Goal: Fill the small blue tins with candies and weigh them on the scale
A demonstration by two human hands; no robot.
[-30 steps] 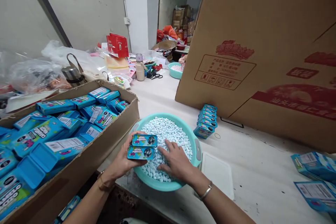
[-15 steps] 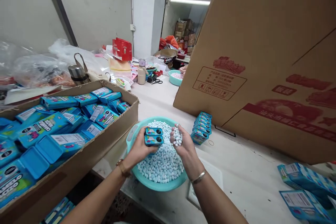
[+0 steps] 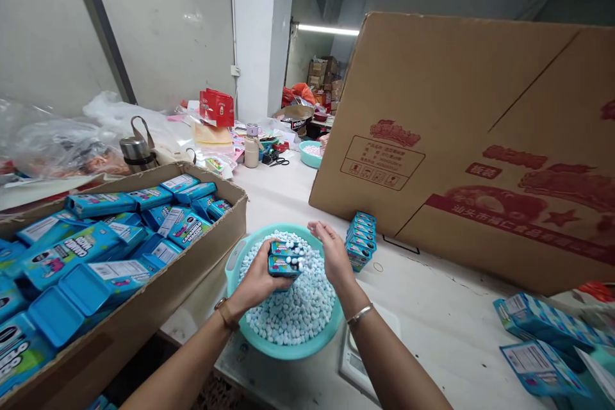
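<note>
My left hand (image 3: 257, 275) grips two small blue candy boxes (image 3: 283, 265) stacked one against the other, above a turquoise basin (image 3: 314, 347). White and pale blue candies lie at the dark openings of the boxes. Beside them, to the right, my right hand (image 3: 334, 253) is open, its fingers stretched out and its palm turned toward the boxes. I see no candies in it now. Small pale candies (image 3: 293, 317) fill much of the basin below both hands.
A cardboard tray (image 3: 202, 266) heaped with blue candy boxes stands at left. A short row of boxes (image 3: 361, 240) is right of the basin, before a large carton (image 3: 446, 90). A white scale (image 3: 353, 362) sits under my right forearm. More blue boxes (image 3: 533, 365) lie far right.
The candies cupped in my right hand have left it, and its fingers have straightened. Candies now show at the openings of the two boxes. The view has shifted slightly.
</note>
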